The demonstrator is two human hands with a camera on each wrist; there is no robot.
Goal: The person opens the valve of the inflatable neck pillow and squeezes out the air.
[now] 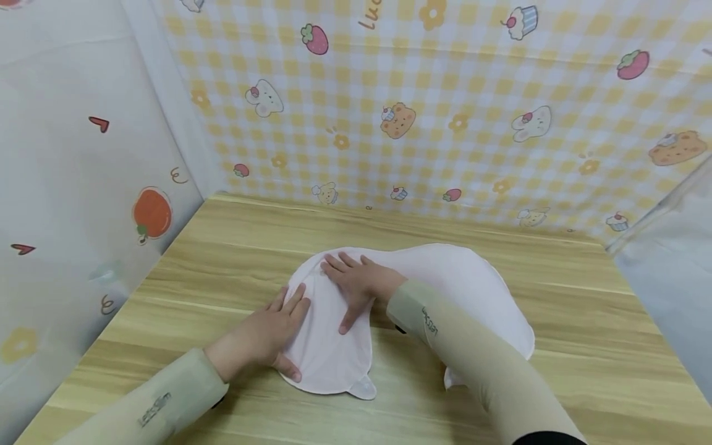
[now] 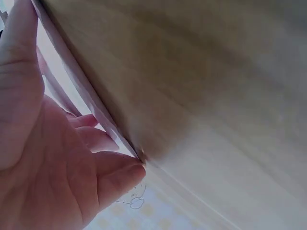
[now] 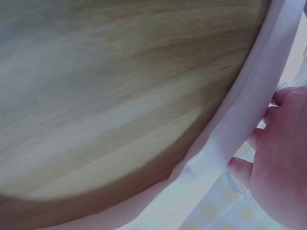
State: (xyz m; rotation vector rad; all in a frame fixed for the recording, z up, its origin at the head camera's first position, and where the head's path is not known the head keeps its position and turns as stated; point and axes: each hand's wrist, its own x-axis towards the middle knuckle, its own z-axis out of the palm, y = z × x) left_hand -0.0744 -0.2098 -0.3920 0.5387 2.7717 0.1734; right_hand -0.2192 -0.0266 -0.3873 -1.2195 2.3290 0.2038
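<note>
A pale pink, arch-shaped cloth piece [image 1: 461, 278] with a white edge lies on the wooden table; its left lobe is slightly wrinkled. A small ear-like tab [image 1: 363, 387] sticks out at that lobe's lower end. My left hand [image 1: 267, 337] rests on the lobe's left edge, fingers spread and thumb low. Higher up, my right hand [image 1: 358, 284] lies across the same lobe with its fingers stretched out to the left. The left wrist view shows fingertips at the cloth's edge [image 2: 79, 79]. In the right wrist view, fingers touch the curved pink side [image 3: 216, 139]. My right forearm covers part of the right lobe.
Wood-grain tabletop [image 1: 222, 259] surrounds the cloth on all sides. A yellow checked curtain [image 1: 356, 167] with cartoon prints stands along the back edge. On the left hangs a white printed sheet [image 1: 72, 185], and another pale sheet [image 1: 673, 247] closes the right side.
</note>
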